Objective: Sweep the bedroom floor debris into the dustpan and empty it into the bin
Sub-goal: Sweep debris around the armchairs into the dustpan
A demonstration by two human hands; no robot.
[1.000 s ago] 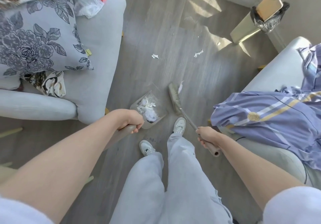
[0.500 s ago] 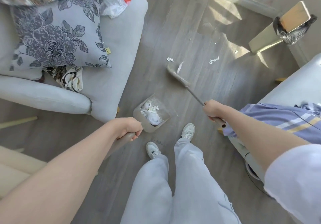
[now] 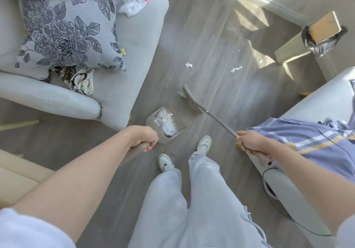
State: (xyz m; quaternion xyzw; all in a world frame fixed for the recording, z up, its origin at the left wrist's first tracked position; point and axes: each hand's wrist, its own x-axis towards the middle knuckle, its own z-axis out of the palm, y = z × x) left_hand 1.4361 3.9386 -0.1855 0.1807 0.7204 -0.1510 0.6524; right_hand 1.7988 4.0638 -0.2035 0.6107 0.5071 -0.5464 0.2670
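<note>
While the left hand curls its fingers tight round the thick grey handle of the dustpan, the pan sits on the grey wood floor just ahead of the person's white shoes. Pan is a translucent grey scoop, mouth facing away from the person, with a heap of crumpled white paper and a bit of foil-like scrap inside. Right hand wraps its fingers round the broom handle, near its upper end; handle butt sticks out behind the wrist. Broom handle is thin and dark, slanting down and left to a flat brush head, blurred, just right of the pan's far corner; cannot tell if the bristles touch the floor. A pale scrap sits at the brush's far tip, blurred. Two white paper scraps lie on the floor beyond the brush: one scrap straight ahead, another scrap further right, well apart from the pan. Smaller specks dot the floor further off. The bin stands at the right by the wall, pale body, tan swing lid, black liner over the rim, in sunlight. Grey armchair at left holds a floral cushion and a plastic bag. At right, a striped lilac garment lies over another grey seat. Person wears pale trousers.
</note>
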